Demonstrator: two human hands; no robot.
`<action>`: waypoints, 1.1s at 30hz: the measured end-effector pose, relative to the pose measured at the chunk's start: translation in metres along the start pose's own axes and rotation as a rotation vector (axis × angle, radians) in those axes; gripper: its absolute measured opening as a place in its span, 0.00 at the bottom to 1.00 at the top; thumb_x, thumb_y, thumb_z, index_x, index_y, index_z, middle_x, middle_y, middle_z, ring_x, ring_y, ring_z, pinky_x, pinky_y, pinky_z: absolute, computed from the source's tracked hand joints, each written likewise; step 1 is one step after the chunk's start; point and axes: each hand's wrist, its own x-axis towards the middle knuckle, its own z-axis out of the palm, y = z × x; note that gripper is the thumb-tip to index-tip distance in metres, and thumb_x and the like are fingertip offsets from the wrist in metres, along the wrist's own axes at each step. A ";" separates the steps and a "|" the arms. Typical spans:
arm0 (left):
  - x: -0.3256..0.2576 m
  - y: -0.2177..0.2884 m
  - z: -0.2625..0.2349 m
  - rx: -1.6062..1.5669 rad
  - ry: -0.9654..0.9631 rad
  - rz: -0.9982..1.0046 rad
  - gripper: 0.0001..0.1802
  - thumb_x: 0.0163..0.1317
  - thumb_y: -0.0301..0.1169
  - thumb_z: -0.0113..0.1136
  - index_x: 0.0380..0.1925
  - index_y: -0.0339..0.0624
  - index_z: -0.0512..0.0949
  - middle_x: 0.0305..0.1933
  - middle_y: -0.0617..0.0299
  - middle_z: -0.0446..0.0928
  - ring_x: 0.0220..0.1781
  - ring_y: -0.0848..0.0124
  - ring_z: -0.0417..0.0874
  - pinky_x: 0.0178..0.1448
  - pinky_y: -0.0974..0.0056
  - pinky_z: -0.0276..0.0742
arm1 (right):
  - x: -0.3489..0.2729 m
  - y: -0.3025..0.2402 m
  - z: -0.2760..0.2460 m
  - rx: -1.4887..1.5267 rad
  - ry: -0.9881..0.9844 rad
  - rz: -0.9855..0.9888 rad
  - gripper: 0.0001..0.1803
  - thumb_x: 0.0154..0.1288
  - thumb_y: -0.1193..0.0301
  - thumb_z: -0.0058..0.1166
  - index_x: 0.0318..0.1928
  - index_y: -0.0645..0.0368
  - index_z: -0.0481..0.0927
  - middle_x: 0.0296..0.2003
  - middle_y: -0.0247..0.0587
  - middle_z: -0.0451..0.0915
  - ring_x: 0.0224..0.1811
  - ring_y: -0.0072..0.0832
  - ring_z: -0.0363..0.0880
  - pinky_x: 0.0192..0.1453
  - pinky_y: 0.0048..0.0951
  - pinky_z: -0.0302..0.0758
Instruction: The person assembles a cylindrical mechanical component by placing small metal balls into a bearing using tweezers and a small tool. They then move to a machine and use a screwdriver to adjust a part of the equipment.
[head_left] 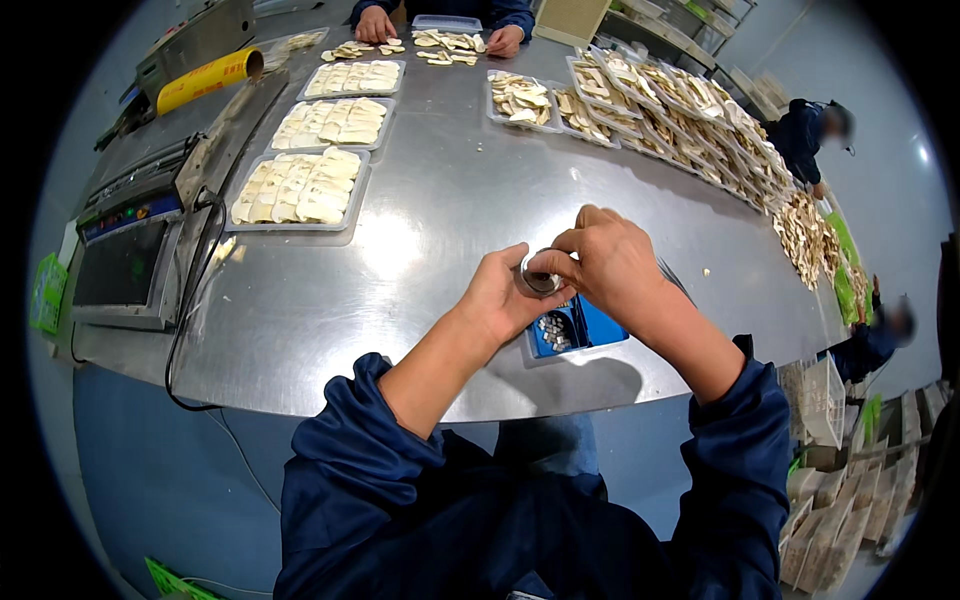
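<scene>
My left hand (497, 293) is wrapped around a small round metal piece (541, 284) with a shiny rim. Over its opening, my right hand (615, 262) bends down with thumb and fingers pinched together. Whatever those fingertips hold is hidden. Just below both hands lies an open blue box (603, 324) on the steel table (450, 190). One of its compartments holds several small whitish-grey pieces (555, 331). Beside my right wrist, thin dark pointed prongs (676, 281) stick out; what they belong to is partly hidden.
Trays of pale slices (297, 188) line the left. Stacked trays of dried slices (660, 95) and a loose pile (806, 237) fill the right. A scale (125, 265) with a black cable stands far left. Across the table, a person's hands (376, 24) sort slices; two other people are at right.
</scene>
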 end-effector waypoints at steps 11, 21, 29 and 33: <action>0.002 0.000 -0.003 0.010 -0.064 0.019 0.17 0.67 0.32 0.36 0.49 0.31 0.65 0.50 0.47 0.72 0.52 0.58 0.75 0.58 0.50 0.73 | 0.017 -0.005 0.008 0.483 -0.049 0.329 0.14 0.54 0.70 0.57 0.42 0.61 0.81 0.26 0.50 0.81 0.29 0.38 0.81 0.36 0.34 0.76; -0.004 0.000 0.001 -0.005 -0.012 0.001 0.18 0.68 0.32 0.32 0.50 0.28 0.61 0.49 0.44 0.69 0.57 0.54 0.70 0.60 0.49 0.69 | 0.015 0.005 -0.013 0.622 -0.397 0.271 0.33 0.46 0.66 0.69 0.50 0.74 0.74 0.32 0.44 0.79 0.36 0.28 0.77 0.39 0.28 0.73; 0.002 0.001 -0.004 -0.039 -0.026 0.031 0.17 0.68 0.33 0.34 0.48 0.31 0.64 0.50 0.45 0.70 0.54 0.57 0.72 0.60 0.50 0.68 | 0.011 -0.009 -0.003 0.303 -0.219 0.302 0.16 0.51 0.60 0.58 0.28 0.63 0.82 0.26 0.54 0.80 0.30 0.46 0.80 0.38 0.39 0.76; 0.002 0.001 -0.005 -0.027 -0.038 0.039 0.17 0.68 0.33 0.35 0.49 0.32 0.64 0.50 0.47 0.71 0.54 0.59 0.73 0.60 0.50 0.68 | 0.010 -0.009 0.013 0.345 -0.030 0.320 0.18 0.52 0.66 0.58 0.42 0.63 0.80 0.27 0.54 0.80 0.29 0.44 0.80 0.37 0.37 0.76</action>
